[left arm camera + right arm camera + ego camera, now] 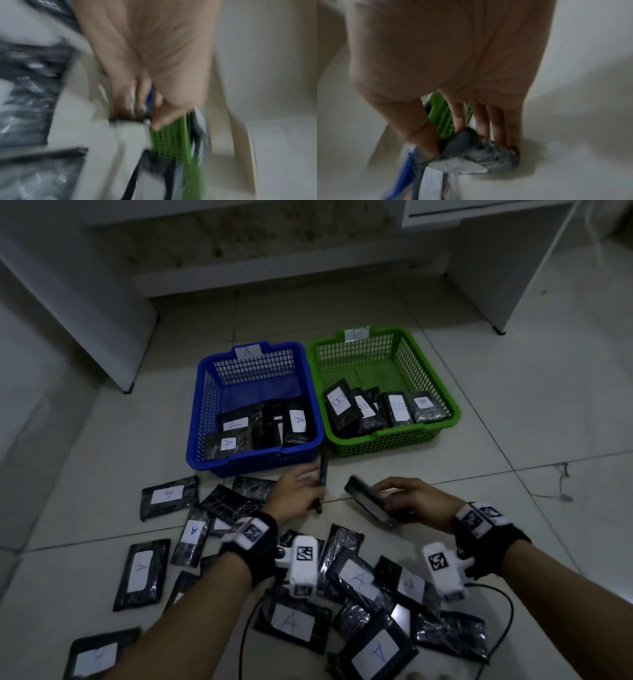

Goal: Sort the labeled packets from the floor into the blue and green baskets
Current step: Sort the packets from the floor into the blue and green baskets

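Left hand point(294, 491): my fingers hold one packet point(322, 479) on edge.
Right hand point(412, 498): my fingers hold another packet point(368, 501).
Tip: I should read each letter, then drop it in the blue basket point(202, 405) or green basket point(435, 385).

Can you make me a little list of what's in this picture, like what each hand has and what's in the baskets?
left hand: holds a dark packet edge-on, label hidden
right hand: grips another dark packet, tilted, letter not readable
blue basket: tagged A, holds packets marked A
green basket: right of the blue one, holds packets marked B
floor pile: many black packets left, most readable labels say A
wrist views: too blurred to read labels
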